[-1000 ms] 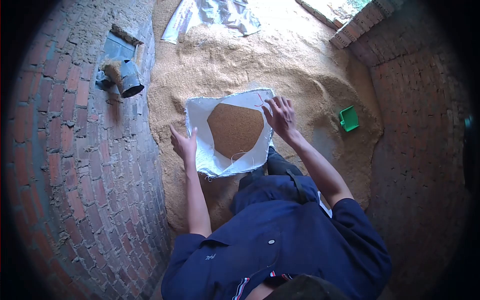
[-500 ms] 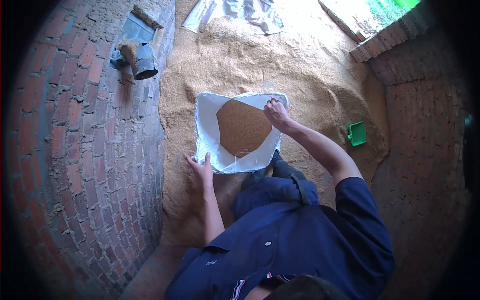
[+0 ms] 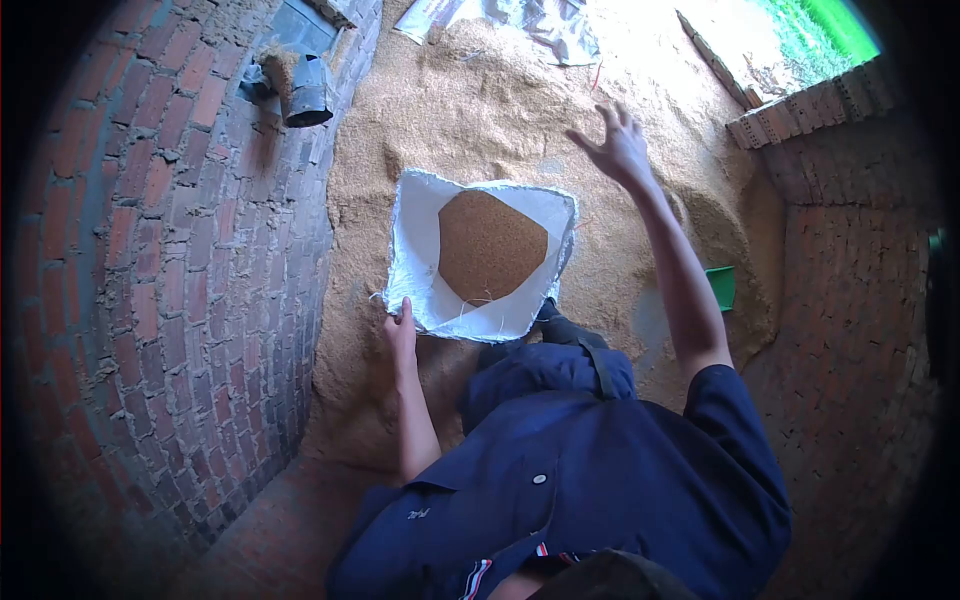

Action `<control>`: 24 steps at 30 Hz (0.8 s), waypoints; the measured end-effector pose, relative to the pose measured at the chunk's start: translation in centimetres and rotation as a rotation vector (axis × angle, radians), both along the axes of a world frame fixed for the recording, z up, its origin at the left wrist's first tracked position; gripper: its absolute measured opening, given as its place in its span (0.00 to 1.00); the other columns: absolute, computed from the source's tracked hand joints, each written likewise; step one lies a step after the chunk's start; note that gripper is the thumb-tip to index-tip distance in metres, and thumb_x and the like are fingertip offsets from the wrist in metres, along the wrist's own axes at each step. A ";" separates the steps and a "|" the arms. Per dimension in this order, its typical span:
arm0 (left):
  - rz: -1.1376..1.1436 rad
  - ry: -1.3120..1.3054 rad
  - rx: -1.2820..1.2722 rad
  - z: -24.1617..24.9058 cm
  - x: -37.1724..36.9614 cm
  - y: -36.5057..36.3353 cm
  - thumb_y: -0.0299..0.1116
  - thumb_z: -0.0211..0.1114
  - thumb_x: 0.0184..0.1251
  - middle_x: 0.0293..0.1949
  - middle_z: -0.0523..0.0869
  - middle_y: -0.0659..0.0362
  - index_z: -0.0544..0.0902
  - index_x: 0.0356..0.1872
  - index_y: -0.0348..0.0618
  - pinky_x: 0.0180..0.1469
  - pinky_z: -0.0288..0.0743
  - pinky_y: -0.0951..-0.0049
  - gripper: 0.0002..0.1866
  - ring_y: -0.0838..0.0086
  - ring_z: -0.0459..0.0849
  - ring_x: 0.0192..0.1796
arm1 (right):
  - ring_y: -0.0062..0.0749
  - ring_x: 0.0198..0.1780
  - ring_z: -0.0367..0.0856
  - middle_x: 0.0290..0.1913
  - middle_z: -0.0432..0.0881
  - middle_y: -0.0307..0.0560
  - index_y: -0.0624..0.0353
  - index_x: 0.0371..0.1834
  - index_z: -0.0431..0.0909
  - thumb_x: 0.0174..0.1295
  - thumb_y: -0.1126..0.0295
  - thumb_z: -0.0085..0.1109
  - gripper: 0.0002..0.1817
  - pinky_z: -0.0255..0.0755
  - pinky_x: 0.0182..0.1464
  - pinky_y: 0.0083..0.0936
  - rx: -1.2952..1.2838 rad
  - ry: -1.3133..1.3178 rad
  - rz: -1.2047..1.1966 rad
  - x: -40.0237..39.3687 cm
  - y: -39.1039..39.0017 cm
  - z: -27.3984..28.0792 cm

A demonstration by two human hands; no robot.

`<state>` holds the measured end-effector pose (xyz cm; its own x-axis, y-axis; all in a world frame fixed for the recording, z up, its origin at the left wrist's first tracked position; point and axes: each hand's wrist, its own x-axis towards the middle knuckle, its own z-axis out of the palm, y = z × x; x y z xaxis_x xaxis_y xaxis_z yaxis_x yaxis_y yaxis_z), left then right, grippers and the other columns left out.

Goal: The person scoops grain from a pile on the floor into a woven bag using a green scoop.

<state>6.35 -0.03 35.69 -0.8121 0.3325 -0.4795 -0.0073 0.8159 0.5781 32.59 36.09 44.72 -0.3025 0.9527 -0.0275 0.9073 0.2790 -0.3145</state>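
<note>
A white woven sack (image 3: 412,262) stands with its mouth spread wide, and brown granular material (image 3: 492,245) shows inside. My left hand (image 3: 402,335) is closed on the sack's near left corner, thumb over the rim. Up and to the right of the sack, my right hand (image 3: 618,150) hangs in the air with fingers spread and nothing in it. A thin red strand (image 3: 597,78) shows just beyond its fingertips. Loose threads stick out from the sack's frayed edge.
Tan husk-like material (image 3: 450,110) covers the floor in a heap. A green dustpan (image 3: 720,287) lies partly behind my right forearm. A brick wall (image 3: 170,240) with a metal spout (image 3: 305,95) rises at left; a silvery sheet (image 3: 555,25) lies at the far end.
My right hand has let go of the sack's far right rim, moved up and away to the right, and opened. My left hand has closed on the near left corner.
</note>
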 end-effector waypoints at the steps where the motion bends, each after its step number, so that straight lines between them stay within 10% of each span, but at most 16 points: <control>1: 0.029 0.007 0.004 -0.3 0.0 0.0 0.59 0.58 0.56 0.30 0.82 0.43 0.79 0.34 0.23 0.43 0.70 0.61 0.36 0.59 0.80 0.39 | 0.52 0.64 0.61 0.65 0.59 0.60 0.58 0.63 0.59 0.45 0.28 0.49 0.51 0.67 0.56 0.42 -0.123 -0.005 0.022 -0.9 -0.3 -0.6; 4: -0.024 0.022 -0.087 -2.3 -0.6 -0.1 0.63 0.51 0.58 0.28 0.81 0.41 0.78 0.31 0.22 0.42 0.70 0.59 0.40 0.56 0.80 0.36 | 0.36 0.41 0.80 0.42 0.81 0.49 0.60 0.52 0.71 0.43 0.30 0.55 0.45 0.69 0.30 0.27 -0.462 -0.342 0.301 -3.1 -2.6 -6.5; 6: -0.037 0.038 -0.060 -4.7 -1.8 -0.9 0.63 0.49 0.60 0.29 0.81 0.39 0.78 0.32 0.21 0.41 0.69 0.58 0.40 0.54 0.80 0.36 | 0.36 0.27 0.80 0.24 0.81 0.49 0.57 0.23 0.81 0.53 0.46 0.57 0.23 0.66 0.26 0.34 -0.303 -0.190 0.277 -3.3 -3.9 -11.9; 9: -0.118 0.102 -0.025 -1.1 -0.6 0.7 0.60 0.41 0.65 0.30 0.79 0.33 0.76 0.31 0.18 0.41 0.67 0.53 0.41 0.47 0.78 0.37 | 0.45 0.31 0.82 0.28 0.81 0.57 0.61 0.25 0.81 0.51 0.68 0.48 0.12 0.72 0.30 0.38 -0.393 0.042 0.139 -2.6 -6.2 -12.1; 14: -0.334 0.212 0.181 -3.4 -0.5 2.2 0.50 0.48 0.68 0.13 0.71 0.41 0.72 0.23 0.15 0.28 0.61 0.53 0.35 0.55 0.66 0.19 | 0.53 0.33 0.79 0.29 0.79 0.63 0.66 0.26 0.78 0.45 0.68 0.48 0.13 0.72 0.39 0.40 -0.564 0.568 -0.078 -1.9 -15.5 -17.1; 24: -0.806 -0.200 0.450 4.1 2.5 8.6 0.44 0.54 0.67 0.35 0.81 0.49 0.77 0.38 0.22 0.38 0.69 0.66 0.25 0.69 0.73 0.32 | 0.56 0.36 0.78 0.31 0.77 0.66 0.67 0.32 0.76 0.50 0.67 0.47 0.14 0.70 0.40 0.40 -0.297 0.917 -0.726 4.3 -27.8 -9.9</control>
<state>8.82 8.61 39.81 -0.1728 0.9457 -0.2752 0.3286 0.3188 0.8890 36.85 8.28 34.85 0.2793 0.9017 -0.3301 0.2282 -0.3963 -0.8893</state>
